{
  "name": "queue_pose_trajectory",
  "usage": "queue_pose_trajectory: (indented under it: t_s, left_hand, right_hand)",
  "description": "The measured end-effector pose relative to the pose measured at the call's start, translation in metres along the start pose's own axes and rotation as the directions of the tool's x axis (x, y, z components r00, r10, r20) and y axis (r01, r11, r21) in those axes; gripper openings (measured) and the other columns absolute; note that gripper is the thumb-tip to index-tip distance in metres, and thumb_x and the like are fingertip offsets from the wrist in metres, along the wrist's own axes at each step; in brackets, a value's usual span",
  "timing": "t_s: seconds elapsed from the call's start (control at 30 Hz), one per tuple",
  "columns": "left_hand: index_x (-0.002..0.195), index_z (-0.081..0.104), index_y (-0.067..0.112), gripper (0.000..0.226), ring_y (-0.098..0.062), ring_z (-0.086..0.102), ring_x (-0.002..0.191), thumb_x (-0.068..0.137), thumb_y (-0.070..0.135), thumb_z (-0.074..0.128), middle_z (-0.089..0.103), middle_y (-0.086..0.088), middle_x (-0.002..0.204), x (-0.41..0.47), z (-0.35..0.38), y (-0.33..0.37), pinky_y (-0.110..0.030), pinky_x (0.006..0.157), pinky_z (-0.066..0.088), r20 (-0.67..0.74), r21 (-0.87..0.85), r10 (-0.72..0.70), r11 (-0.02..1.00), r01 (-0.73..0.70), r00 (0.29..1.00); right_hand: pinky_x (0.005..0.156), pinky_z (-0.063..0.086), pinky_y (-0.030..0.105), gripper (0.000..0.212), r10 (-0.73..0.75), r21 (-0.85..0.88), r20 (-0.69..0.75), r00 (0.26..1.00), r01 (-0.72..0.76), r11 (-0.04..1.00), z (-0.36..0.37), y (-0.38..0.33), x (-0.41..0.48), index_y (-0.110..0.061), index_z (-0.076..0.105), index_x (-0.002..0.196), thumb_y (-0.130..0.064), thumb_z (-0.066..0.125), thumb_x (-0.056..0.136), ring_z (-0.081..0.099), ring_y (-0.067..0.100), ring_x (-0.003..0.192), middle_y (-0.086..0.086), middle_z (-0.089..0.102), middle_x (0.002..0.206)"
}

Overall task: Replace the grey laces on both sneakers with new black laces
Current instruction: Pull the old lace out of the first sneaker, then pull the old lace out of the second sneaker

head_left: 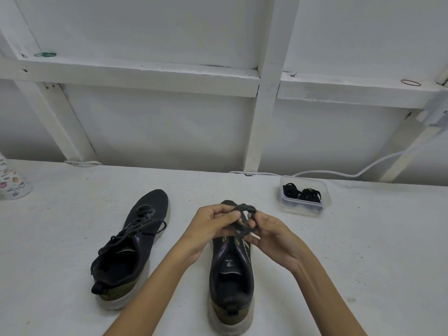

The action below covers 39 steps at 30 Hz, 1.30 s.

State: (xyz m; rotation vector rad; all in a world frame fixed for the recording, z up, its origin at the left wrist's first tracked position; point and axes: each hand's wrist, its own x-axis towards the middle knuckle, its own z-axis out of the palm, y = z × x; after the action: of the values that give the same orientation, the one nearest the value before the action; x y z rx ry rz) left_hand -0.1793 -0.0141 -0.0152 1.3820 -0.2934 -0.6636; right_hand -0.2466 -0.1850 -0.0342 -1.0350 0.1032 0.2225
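Two dark sneakers stand on the white table. The left sneaker [132, 248] lies angled and still carries its grey lace through the eyelets. The right sneaker [231, 275] points straight away from me and shows bare eyelets. Above its toe, my left hand [213, 224] and my right hand [269, 235] both pinch a bunched grey lace [243, 220], which is coiled into loops between my fingers. A clear plastic container [305, 196] at the back right holds bundled black laces [303, 194].
A white cable [363, 172] runs along the back edge of the table to a wall box at the right. A patterned cup [12, 183] stands at the far left edge. White wall framing rises behind the table, with rubber bands on its ledge.
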Motion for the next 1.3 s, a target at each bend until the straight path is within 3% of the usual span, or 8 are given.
queue_pose_trajectory:
  t_s: [0.13,0.23,0.47,0.7,0.83,1.0,1.17,1.3]
  left_hand:
    - [0.106,0.067,-0.004,0.019,-0.028,0.072,0.086,0.091,0.005,0.063,0.071,-0.018,0.091,0.02,0.013,-0.01,-0.03,0.08,0.059,0.007,0.005,-0.034,0.999,0.034,0.999]
    - [0.106,0.067,-0.004,0.018,-0.026,0.072,0.086,0.09,0.004,0.064,0.071,-0.018,0.09,0.036,0.026,-0.017,-0.028,0.079,0.059,0.019,0.056,-0.056,0.997,0.055,0.998]
    - [0.105,0.068,-0.002,0.019,-0.023,0.072,0.081,0.087,0.002,0.068,0.071,-0.016,0.093,0.087,0.069,-0.025,-0.028,0.077,0.06,0.094,0.264,-0.153,0.956,0.123,0.984]
    - [0.096,0.07,0.001,0.013,-0.023,0.07,0.081,0.084,0.005,0.07,0.07,-0.013,0.092,0.131,0.123,-0.041,-0.032,0.083,0.059,0.124,0.47,-0.257,0.866,0.171,0.958]
    - [0.081,0.072,0.014,0.001,-0.022,0.072,0.081,0.081,0.014,0.072,0.073,-0.009,0.089,0.149,0.146,-0.06,-0.033,0.081,0.059,0.095,0.656,-0.223,0.747,0.108,0.97]
    - [0.093,0.066,0.017,0.027,-0.02,0.067,0.075,0.076,0.035,0.077,0.068,0.001,0.089,0.158,0.166,-0.083,-0.03,0.075,0.056,0.067,0.751,-0.152,0.659,0.051,0.986]
    - [0.09,0.064,0.017,0.018,-0.024,0.068,0.081,0.081,0.031,0.072,0.07,-0.003,0.093,0.158,0.169,-0.095,-0.037,0.079,0.056,0.098,0.789,-0.067,0.614,-0.036,0.993]
    - [0.098,0.066,0.014,0.026,-0.025,0.068,0.086,0.085,0.036,0.069,0.068,-0.002,0.1,0.155,0.165,-0.085,-0.037,0.082,0.055,0.157,0.803,-0.107,0.593,-0.064,0.982]
  right_hand:
    - [0.089,0.053,0.037,0.044,-0.042,0.056,-0.212,0.976,0.055,0.997,-0.013,-0.003,-0.008,-0.006,0.056,0.116,-0.016,0.075,0.078,0.064,0.016,0.079,0.004,0.061,0.078]
    - [0.083,0.052,0.037,0.031,-0.151,-0.13,-0.404,0.902,0.107,0.986,-0.023,-0.005,-0.015,-0.005,0.056,0.109,0.003,0.07,0.082,0.069,0.02,0.075,0.007,0.069,0.08]
    - [0.075,0.06,0.036,0.021,-0.273,-0.319,-0.628,0.729,0.079,0.945,-0.068,-0.009,-0.03,0.005,0.065,0.103,0.002,0.07,0.083,0.07,0.03,0.078,0.022,0.071,0.086]
    - [0.061,0.057,0.026,0.016,-0.272,-0.382,-0.724,0.634,-0.041,0.923,-0.123,-0.025,-0.047,0.007,0.068,0.095,0.005,0.073,0.08,0.071,0.023,0.069,0.018,0.071,0.082]
    - [0.061,0.056,0.035,0.017,-0.278,-0.435,-0.785,0.554,-0.172,0.884,-0.152,-0.026,-0.045,-0.005,0.063,0.08,0.001,0.078,0.074,0.066,0.023,0.066,0.013,0.068,0.077]
    - [0.063,0.053,0.035,0.016,-0.344,-0.509,-0.817,0.462,-0.299,0.807,-0.172,-0.023,-0.043,-0.011,0.066,0.073,-0.004,0.079,0.07,0.063,0.019,0.064,0.008,0.07,0.071]
    - [0.061,0.045,0.024,0.012,-0.43,-0.6,-0.782,0.451,-0.354,0.718,-0.18,-0.017,-0.042,-0.014,0.069,0.077,-0.01,0.079,0.072,0.061,0.014,0.068,0.0,0.07,0.073]
    - [0.064,0.041,0.019,0.024,-0.414,-0.608,-0.768,0.489,-0.353,0.711,-0.185,-0.014,-0.042,-0.014,0.071,0.096,-0.016,0.081,0.074,0.059,0.014,0.081,0.0,0.069,0.093]
